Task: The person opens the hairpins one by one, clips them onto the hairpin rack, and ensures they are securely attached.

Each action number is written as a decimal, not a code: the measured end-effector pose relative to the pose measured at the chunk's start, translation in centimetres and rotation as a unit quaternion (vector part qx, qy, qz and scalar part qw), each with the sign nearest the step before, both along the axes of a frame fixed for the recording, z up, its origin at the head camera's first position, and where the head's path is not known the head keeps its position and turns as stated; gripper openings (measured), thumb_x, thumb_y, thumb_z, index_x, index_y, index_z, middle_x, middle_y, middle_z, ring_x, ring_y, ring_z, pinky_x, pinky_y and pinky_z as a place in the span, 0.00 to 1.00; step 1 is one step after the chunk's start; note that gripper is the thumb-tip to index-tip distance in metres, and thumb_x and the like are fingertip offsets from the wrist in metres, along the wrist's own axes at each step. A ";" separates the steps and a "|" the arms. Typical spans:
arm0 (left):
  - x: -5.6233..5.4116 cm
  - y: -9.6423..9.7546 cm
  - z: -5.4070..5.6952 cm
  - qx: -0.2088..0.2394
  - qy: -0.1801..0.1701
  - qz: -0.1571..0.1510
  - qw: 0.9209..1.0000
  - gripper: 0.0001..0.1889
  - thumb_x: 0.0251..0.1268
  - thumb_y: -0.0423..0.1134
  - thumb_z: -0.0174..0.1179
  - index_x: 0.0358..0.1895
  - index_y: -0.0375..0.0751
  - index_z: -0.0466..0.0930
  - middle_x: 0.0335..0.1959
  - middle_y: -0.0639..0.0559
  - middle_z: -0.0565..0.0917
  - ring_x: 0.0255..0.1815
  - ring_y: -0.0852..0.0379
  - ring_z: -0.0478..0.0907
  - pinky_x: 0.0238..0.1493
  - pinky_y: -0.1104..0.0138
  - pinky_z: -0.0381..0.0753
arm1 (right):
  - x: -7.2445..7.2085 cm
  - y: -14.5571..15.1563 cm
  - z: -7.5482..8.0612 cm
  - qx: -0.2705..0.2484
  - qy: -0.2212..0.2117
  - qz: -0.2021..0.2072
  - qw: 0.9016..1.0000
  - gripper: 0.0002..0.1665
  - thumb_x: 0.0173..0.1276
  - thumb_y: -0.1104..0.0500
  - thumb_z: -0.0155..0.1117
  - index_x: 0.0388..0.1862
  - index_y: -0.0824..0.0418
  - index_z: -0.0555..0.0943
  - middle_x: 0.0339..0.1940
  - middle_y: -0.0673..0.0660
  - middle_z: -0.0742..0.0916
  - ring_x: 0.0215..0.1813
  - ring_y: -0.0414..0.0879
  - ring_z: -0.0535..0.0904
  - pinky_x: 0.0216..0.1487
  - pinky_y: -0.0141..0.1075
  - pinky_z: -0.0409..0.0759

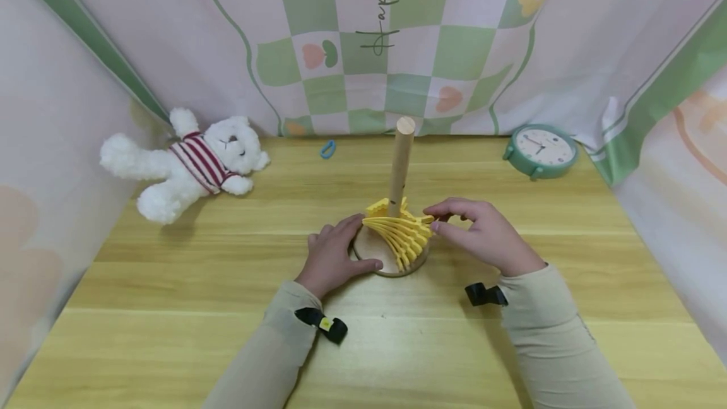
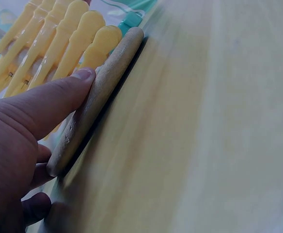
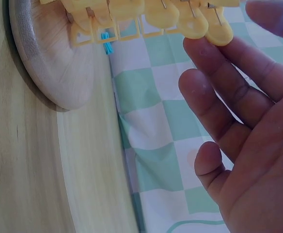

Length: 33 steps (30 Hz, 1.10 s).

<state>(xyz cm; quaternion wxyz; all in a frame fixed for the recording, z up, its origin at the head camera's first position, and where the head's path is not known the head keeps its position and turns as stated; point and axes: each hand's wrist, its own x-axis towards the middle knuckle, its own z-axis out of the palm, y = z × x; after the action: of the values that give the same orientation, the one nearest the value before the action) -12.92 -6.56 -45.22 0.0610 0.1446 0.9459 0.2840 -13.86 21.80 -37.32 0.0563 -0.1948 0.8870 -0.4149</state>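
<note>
A wooden stand (image 1: pixel 401 169) with a round base (image 1: pixel 372 250) and an upright post stands mid-table. Yellow clothespins (image 1: pixel 400 232) fan out around the foot of the post, overlapping one another; several show their springs in the right wrist view. My left hand (image 1: pixel 335 254) grips the base at its left rim, thumb (image 2: pixel 59 99) along the upper edge and other fingers round the side. On the right, my right hand (image 1: pixel 483 232) pinches the outer end of a yellow clothespin (image 3: pixel 219 31) between thumb and forefinger. Its other fingers spread below the row.
A white teddy bear (image 1: pixel 199 160) in a striped top lies at the back left. Near the back edge is a small blue loop-shaped piece (image 1: pixel 328 149). The green alarm clock (image 1: pixel 541 151) sits at the back right, and a checked curtain (image 1: pixel 369 49) hangs behind the table.
</note>
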 end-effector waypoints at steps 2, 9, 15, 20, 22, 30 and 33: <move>0.0 0.0 0.0 -0.002 -0.001 -0.001 1.000 0.52 0.52 0.71 0.67 0.78 0.53 0.61 0.77 0.60 0.63 0.57 0.50 0.69 0.52 0.53 0.58 | 0.0 0.1 0.0 -0.001 0.003 0.001 1.000 0.13 0.74 0.54 0.63 0.53 0.54 0.87 0.46 0.49 0.88 0.50 0.46 0.78 0.52 0.52 0.68; 0.0 0.0 0.1 -0.002 0.000 -0.002 1.000 0.51 0.52 0.71 0.68 0.78 0.52 0.61 0.77 0.59 0.64 0.57 0.50 0.69 0.52 0.53 0.58 | -0.1 0.2 0.1 0.009 -0.006 -0.005 1.000 0.12 0.71 0.50 0.67 0.50 0.50 0.87 0.44 0.47 0.88 0.48 0.45 0.79 0.50 0.49 0.67; 0.0 0.0 0.1 -0.003 -0.001 -0.001 1.000 0.51 0.52 0.70 0.68 0.78 0.52 0.61 0.77 0.59 0.64 0.57 0.50 0.69 0.52 0.53 0.58 | -0.1 0.3 0.0 0.017 -0.013 -0.014 1.000 0.15 0.67 0.47 0.71 0.50 0.48 0.87 0.45 0.45 0.87 0.48 0.45 0.79 0.49 0.46 0.67; 0.1 0.0 0.2 -0.002 -0.004 0.000 1.000 0.51 0.52 0.70 0.68 0.78 0.52 0.61 0.77 0.59 0.64 0.58 0.50 0.69 0.52 0.53 0.58 | -0.1 0.1 0.1 0.018 -0.010 -0.012 1.000 0.14 0.67 0.47 0.71 0.50 0.48 0.87 0.45 0.46 0.88 0.48 0.45 0.79 0.50 0.47 0.67; 0.1 0.0 0.2 -0.002 -0.005 0.000 1.000 0.51 0.52 0.70 0.68 0.78 0.52 0.61 0.77 0.59 0.64 0.58 0.50 0.69 0.52 0.53 0.58 | 0.0 0.1 0.2 0.017 -0.008 -0.012 1.000 0.15 0.67 0.47 0.71 0.50 0.49 0.87 0.45 0.46 0.88 0.48 0.45 0.79 0.51 0.48 0.67; 0.0 0.0 0.2 -0.003 -0.005 0.001 1.000 0.51 0.52 0.70 0.68 0.78 0.52 0.61 0.77 0.59 0.64 0.59 0.50 0.69 0.53 0.53 0.58 | 0.2 -0.3 0.4 0.011 -0.007 -0.011 1.000 0.18 0.64 0.48 0.74 0.51 0.51 0.87 0.46 0.48 0.87 0.49 0.45 0.79 0.59 0.56 0.68; 0.0 0.0 0.1 -0.005 -0.004 0.001 1.000 0.52 0.52 0.70 0.68 0.78 0.52 0.61 0.77 0.59 0.64 0.58 0.50 0.69 0.52 0.53 0.58 | 0.2 -0.3 0.5 0.016 -0.007 -0.014 1.000 0.18 0.64 0.48 0.73 0.51 0.51 0.87 0.47 0.48 0.87 0.50 0.46 0.79 0.59 0.57 0.68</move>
<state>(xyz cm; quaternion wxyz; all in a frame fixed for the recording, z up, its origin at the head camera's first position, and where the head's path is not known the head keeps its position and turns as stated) -12.88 -6.51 -45.09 0.0650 0.1428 0.9471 0.2801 -13.65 21.51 -36.83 0.0597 -0.1785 0.8956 -0.4030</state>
